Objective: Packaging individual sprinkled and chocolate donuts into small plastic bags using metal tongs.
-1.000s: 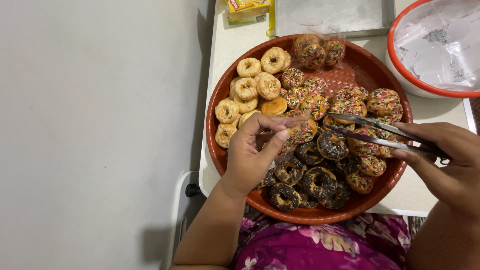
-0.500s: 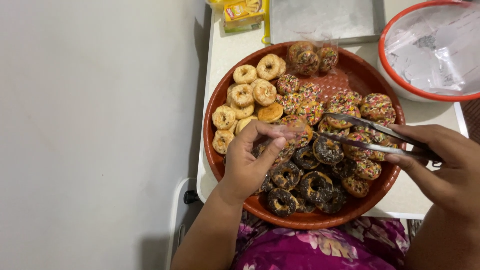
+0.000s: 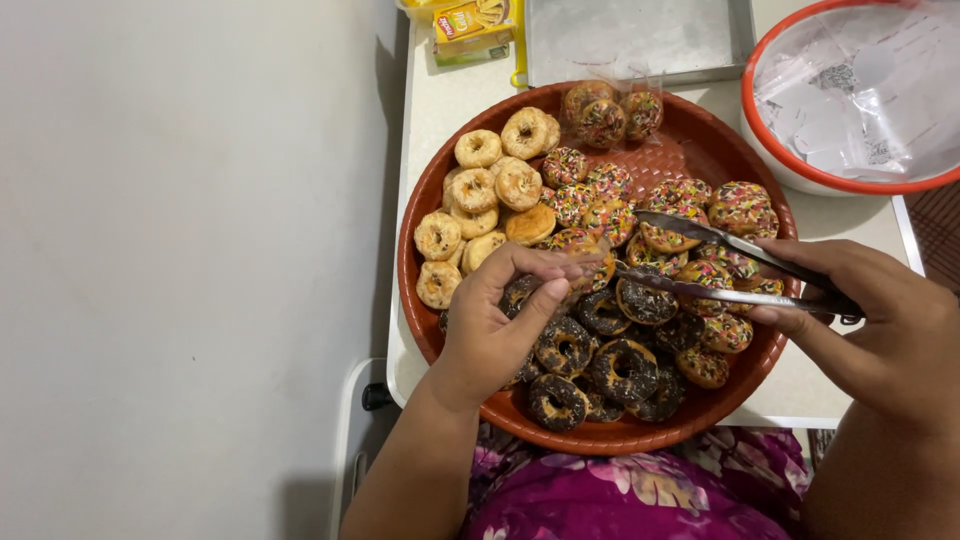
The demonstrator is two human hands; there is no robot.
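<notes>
Tongs: slim, shiny metal, clamped in the right hand over the tray's right half; arms slightly parted, tips pointing left near the middle of the doughnuts.
Left hand: over the tray's lower left, thumb and fingers pinched together on a clear, thin wrapper just beside the tong tips.
Doughnuts: small rings, packed touching; plain golden ones at the left, sprinkle-covered ones across the middle and right, dark chocolate ones at the near edge.
Tray: round, red-brown, raised rim, latticed bare patch at the top right; near rim overhanging the table edge.
Table: white, smooth, narrow strips free around the tray.
Room around: red-rimmed bowl close to the tray's upper right, flat metal pan just beyond, yellow packet at the far left corner.
</notes>
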